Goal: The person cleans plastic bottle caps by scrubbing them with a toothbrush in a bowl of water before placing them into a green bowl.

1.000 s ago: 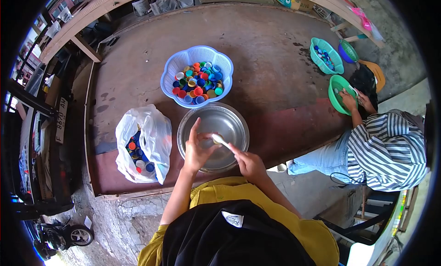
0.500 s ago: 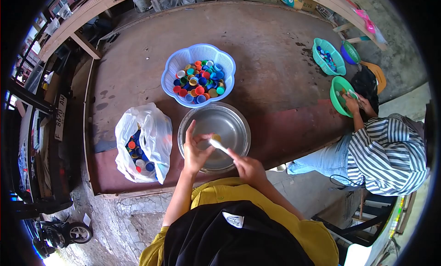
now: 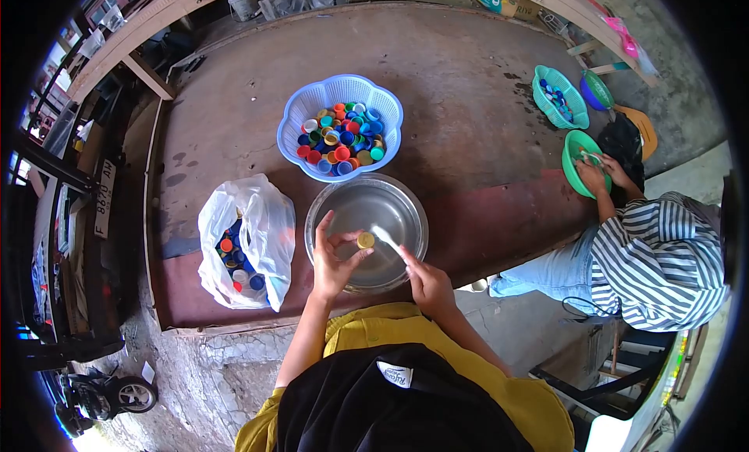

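Observation:
Over the metal basin (image 3: pixel 406 206), my left hand (image 3: pixel 335 257) pinches a yellow bottle cap (image 3: pixel 366 240) between thumb and fingers, with the index finger pointing up. My right hand (image 3: pixel 431 284) is wrapped round the handle of a white toothbrush (image 3: pixel 385 236). The brush head sits just right of the cap, apart from it. Behind the basin stands a blue plastic basket (image 3: pixel 289 124) holding many coloured bottle caps (image 3: pixel 343 138). Left of the basin, a white plastic bag (image 3: pixel 269 218) lies open with more caps inside.
At the right, a person in a striped top (image 3: pixel 655 257) works with both hands over a green basin (image 3: pixel 571 152). Beyond it are a teal basket (image 3: pixel 573 113) of caps, a purple-and-green bowl (image 3: pixel 597 89) and a black bag (image 3: pixel 620 136). A wooden beam (image 3: pixel 148 77) stands at the left.
The toothbrush head has come off the yellow cap and moved slightly right. The cap now faces up more plainly in my left hand. The other person's hands have shifted a little.

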Tool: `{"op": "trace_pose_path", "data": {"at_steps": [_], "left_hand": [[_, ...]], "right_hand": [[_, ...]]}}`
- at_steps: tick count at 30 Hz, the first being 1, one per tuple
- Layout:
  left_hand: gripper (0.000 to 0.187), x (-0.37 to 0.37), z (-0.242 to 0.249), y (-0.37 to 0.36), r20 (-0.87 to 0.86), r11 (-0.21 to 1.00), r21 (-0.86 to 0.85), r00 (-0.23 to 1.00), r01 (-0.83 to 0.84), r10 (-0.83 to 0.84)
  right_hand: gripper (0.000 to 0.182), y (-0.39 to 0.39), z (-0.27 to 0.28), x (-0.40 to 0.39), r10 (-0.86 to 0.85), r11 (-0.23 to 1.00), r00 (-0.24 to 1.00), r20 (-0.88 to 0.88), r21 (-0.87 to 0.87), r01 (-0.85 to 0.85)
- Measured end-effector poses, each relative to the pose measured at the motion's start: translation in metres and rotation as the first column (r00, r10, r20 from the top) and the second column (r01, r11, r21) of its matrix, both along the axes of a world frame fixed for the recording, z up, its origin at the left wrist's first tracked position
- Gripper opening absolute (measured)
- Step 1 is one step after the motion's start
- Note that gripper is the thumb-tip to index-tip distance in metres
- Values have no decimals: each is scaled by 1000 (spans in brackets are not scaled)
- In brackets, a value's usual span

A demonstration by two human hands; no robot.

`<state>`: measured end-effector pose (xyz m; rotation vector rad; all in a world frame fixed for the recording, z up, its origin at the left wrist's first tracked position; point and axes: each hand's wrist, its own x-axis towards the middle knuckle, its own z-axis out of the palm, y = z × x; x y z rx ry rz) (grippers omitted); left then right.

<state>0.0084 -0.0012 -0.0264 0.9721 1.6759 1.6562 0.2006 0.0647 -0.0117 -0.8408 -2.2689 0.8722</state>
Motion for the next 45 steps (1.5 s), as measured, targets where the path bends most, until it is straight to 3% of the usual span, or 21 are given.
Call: {"op": "trace_pose_path", "data": {"at_steps": [4,5,8,9,12,13,16,20,22,27,30,33,35,37,40,43,45], "left_hand": [[95,2,6,1,-88,999,-34,995,41,-44],[96,3,8,3,-88,998,-31,995,48,-51],[95,0,9,3,-122,999,-32,992,22,-26],[95,-1,9,5,-119,1000,-20,993,7,-9],[93,-3,13,5,-183,1000,18,983,3,0],[93,-2,11,4,-139,999,35,990,2,3],[90,-1,5,6,-36,995,93,999,-19,23],[85,-2,5,11,-25,994,102,999,-26,29],[83,-2,6,11,-27,997,69,999,-21,23],[83,0,6,8,84,999,39,996,-33,29],[85,0,4,7,137,997,58,990,-41,33],[87,0,5,6,201,997,76,979,-35,19],[87,1,6,5,187,1000,14,982,7,-10],[86,3,2,5,276,997,66,959,50,-66],[86,1,4,4,380,983,152,913,99,-150],[86,-4,0,4,421,965,221,879,140,-224],[86,-3,0,3,418,960,239,877,148,-239]], "right_hand": [[47,2,1,-7,55,998,993,107,6,-56],[48,8,5,-6,-18,1000,984,179,19,14],[48,13,8,-3,-36,997,995,92,69,30],[48,9,20,-3,26,999,983,180,41,-34],[48,2,8,0,94,994,974,207,33,-103],[48,6,4,-2,16,1000,995,100,-12,-15],[45,13,4,0,-50,996,990,135,-68,60],[39,2,20,-6,45,904,999,1,-426,-40],[39,0,21,-12,42,919,993,-111,-385,-82],[39,2,16,-20,26,966,985,-168,-248,-68],[41,2,27,-14,23,970,999,31,-243,-14],[43,0,21,-9,86,995,976,202,-59,-75],[44,9,13,-10,48,993,994,95,-109,-37],[45,15,15,-11,16,992,1000,-16,-128,-18],[45,14,19,-2,187,979,974,131,-102,-174],[45,22,27,-4,99,974,992,75,-210,-81],[45,22,29,-4,130,967,991,12,-222,-124]]}}
